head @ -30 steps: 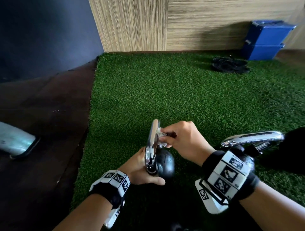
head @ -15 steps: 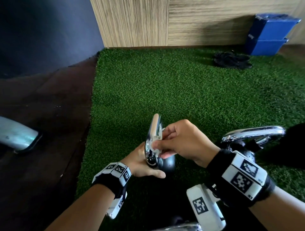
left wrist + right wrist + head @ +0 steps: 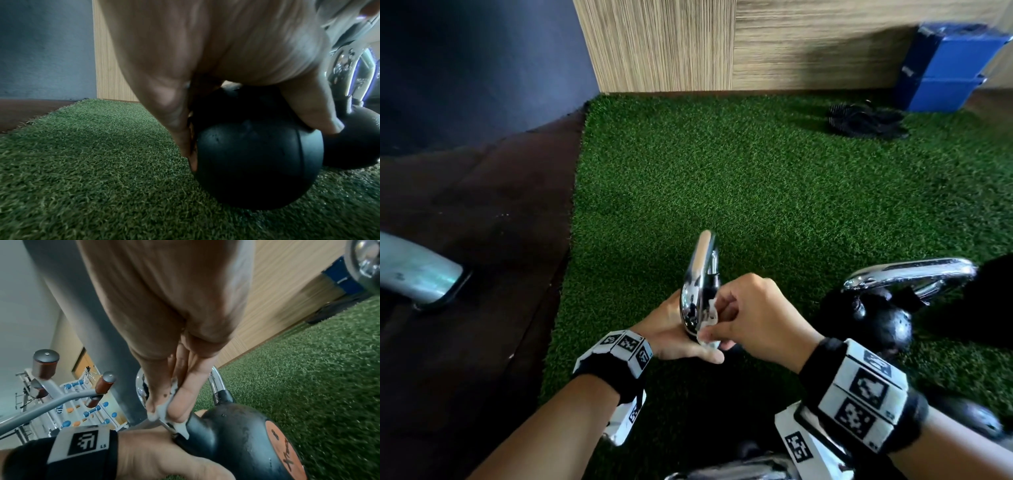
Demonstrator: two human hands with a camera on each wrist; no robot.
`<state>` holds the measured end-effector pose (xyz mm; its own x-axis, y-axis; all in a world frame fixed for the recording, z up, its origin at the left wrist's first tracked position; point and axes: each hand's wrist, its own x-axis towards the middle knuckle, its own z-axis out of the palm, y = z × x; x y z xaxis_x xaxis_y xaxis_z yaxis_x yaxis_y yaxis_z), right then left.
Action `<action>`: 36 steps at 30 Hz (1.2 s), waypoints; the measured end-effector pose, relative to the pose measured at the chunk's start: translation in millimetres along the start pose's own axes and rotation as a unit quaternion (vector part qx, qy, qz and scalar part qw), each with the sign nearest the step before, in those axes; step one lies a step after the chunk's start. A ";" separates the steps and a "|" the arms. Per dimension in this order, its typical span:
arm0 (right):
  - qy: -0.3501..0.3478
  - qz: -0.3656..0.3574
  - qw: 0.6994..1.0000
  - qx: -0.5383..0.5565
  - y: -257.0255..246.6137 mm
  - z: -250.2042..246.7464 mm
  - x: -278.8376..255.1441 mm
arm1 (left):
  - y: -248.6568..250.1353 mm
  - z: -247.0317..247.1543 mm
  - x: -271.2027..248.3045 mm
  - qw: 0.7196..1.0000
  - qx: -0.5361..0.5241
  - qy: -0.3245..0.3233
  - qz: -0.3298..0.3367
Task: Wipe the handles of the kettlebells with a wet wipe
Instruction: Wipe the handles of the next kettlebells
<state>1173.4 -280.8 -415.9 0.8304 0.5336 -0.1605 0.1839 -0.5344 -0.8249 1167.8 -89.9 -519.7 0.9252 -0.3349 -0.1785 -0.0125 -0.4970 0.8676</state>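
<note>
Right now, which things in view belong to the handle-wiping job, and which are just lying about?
Part of the job:
- wet wipe, pinched by the right hand against the chrome handle
- held kettlebell, steadied by the left hand
- second kettlebell to its right, untouched

Lying about:
- blue boxes by the wall
- black sandals on the green turf

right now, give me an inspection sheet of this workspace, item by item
surface: green turf mat, dark floor to its left
job's things: kettlebell on the turf, chrome handle; wet wipe low on the handle; second kettlebell to its right
clutter: black sandals, blue boxes by the wall
grippers: left hand grips the kettlebell's ball; right hand pinches the wet wipe
cables: nothing seen
surroundings: wood-panel wall, grey machine leg, dumbbell rack
</note>
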 end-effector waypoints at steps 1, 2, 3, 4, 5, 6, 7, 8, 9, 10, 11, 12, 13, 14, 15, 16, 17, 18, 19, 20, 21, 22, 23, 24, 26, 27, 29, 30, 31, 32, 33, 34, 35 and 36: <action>0.004 -0.006 1.000 -0.004 1.4 -0.1 0.5 | 2.2 0.0 0.2 1.000 -0.011 0.000 0.004; 0.007 -0.011 1.000 -0.012 2.2 -0.4 1.1 | 3.6 -0.3 0.6 1.000 -0.018 -0.004 0.007; 0.009 -0.018 0.999 -0.026 2.6 -0.5 2.1 | 4.8 -0.3 0.4 1.000 -0.020 -0.010 0.010; 0.007 -0.023 0.999 -0.040 2.8 -0.5 3.3 | 6.4 -0.9 -0.4 1.000 -0.023 -0.013 0.013; 0.000 -0.026 0.998 -0.049 3.6 -0.1 4.8 | 7.5 -1.5 -1.9 0.999 -0.029 -0.017 0.014; -0.010 -0.025 0.998 -0.053 4.7 0.1 6.2 | 7.8 -2.1 -3.0 0.999 -0.038 -0.025 0.015; -0.021 -0.023 0.998 -0.057 6.4 0.1 8.4 | 7.9 -2.4 -4.2 0.998 -0.042 -0.035 0.017; -0.031 -0.026 0.997 -0.069 8.1 -0.5 10.8 | 9.0 -2.7 -5.2 0.998 -0.030 -0.042 0.019; -0.042 -0.036 0.994 -0.095 9.6 -1.3 13.5 | 10.0 -2.9 -5.9 0.999 0.002 -0.039 0.021; -0.053 -0.050 0.989 -0.127 9.8 -2.4 16.1 | 9.7 -2.9 -6.3 0.998 0.049 -0.029 0.024; -0.062 -0.063 0.985 -0.147 9.8 -3.4 18.5 | 9.2 -2.6 -6.6 0.995 0.092 -0.016 0.025; -0.072 -0.068 0.983 -0.155 9.9 -3.9 20.6 | 10.1 -2.2 -7.2 0.993 0.116 -0.005 0.022; -0.083 -0.070 0.982 -0.157 11.0 -3.8 22.2 | 11.2 -1.2 -8.6 0.993 0.121 0.003 0.018; -0.092 -0.071 0.980 -0.162 12.3 -3.7 23.2 | 12.3 -0.4 -9.5 0.993 0.119 0.006 0.016; -0.100 -0.070 0.979 -0.165 13.8 -3.1 23.3 | 13.0 0.5 -11.1 0.993 0.120 0.006 0.016; -0.108 -0.071 0.978 -0.165 15.8 -2.7 22.6 | 13.3 1.1 -12.5 0.992 0.122 0.006 0.018; -0.118 -0.070 0.978 -0.156 18.2 -2.1 22.2 | 12.9 1.9 -14.5 0.992 0.124 0.008 0.021; -0.129 -0.067 0.980 -0.137 20.2 -1.7 21.5 | 11.9 2.7 -16.2 0.992 0.123 0.012 0.022; -0.142 -0.066 0.982 -0.107 22.0 -1.9 20.7 | 10.6 3.5 -18.4 0.992 0.122 0.017 0.020; -0.157 -0.068 0.983 -0.073 23.3 -2.5 20.4 | 9.8 4.0 -20.3 0.992 0.124 0.022 0.018; -0.174 -0.069 0.981 -0.044 24.7 -2.2 20.0 | 9.5 5.1 -22.1 0.991 0.126 0.027 0.021; -0.189 -0.065 0.980 -0.022 25.9 -1.7 20.3 | 9.5 6.3 -23.1 0.991 0.130 0.032 0.029; -0.202 -0.055 0.978 -0.008 27.5 -1.4 22.2 | 9.5 7.4 -23.7 0.989 0.135 0.037 0.040; -0.210 -0.045 0.977 -0.002 29.7 -1.2 25.0 | 9.8 8.4 -24.0 0.988 0.140 0.040 0.050; -0.224 -0.037 0.974 -0.012 32.7 -0.4 29.5 | 11.6 8.8 -23.2 0.987 0.145 0.042 0.056; -0.227 -0.037 0.973 -0.015 32.8 -0.2 30.5 | 12.3 8.5 -22.7 0.988 0.143 0.039 0.053; -0.238 -0.034 0.971 0.015 32.5 -0.6 30.0 | 12.5 8.8 -22.2 0.989 0.138 0.023 0.048; -0.249 -0.033 0.967 0.048 31.9 -1.1 28.7 | 11.6 9.2 -22.4 0.990 0.132 0.020 0.045; -0.261 -0.031 0.961 0.086 31.5 -1.8 26.9 | 10.7 9.6 -23.0 0.991 0.122 0.022 0.042; -0.273 -0.030 0.954 0.120 31.5 -2.6 25.6 | 10.4 9.8 -24.0 0.993 0.112 0.028 0.038; -0.285 -0.028 0.947 0.148 32.3 -2.9 25.2 | 10.3 9.9 -24.9 0.993 0.105 0.033 0.035; -0.295 -0.025 0.940 0.172 33.6 -3.2 25.0 | 10.3 10.0 -25.3 0.993 0.104 0.037 0.035; -0.302 -0.018 0.933 0.194 34.7 -3.3 25.0 | 10.4 10.3 -25.4 0.993 0.106 0.041 0.035; -0.307 -0.010 0.927 0.217 35.5 -3.5 25.0 | 10.4 10.6 -25.4 0.993 0.107 0.044 0.036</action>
<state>1202.6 -288.7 -447.3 0.3495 0.8837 -0.3114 -0.1442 -0.2776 -0.9498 1140.1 -95.1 -511.1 0.9482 -0.3097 -0.0710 -0.1511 -0.6362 0.7566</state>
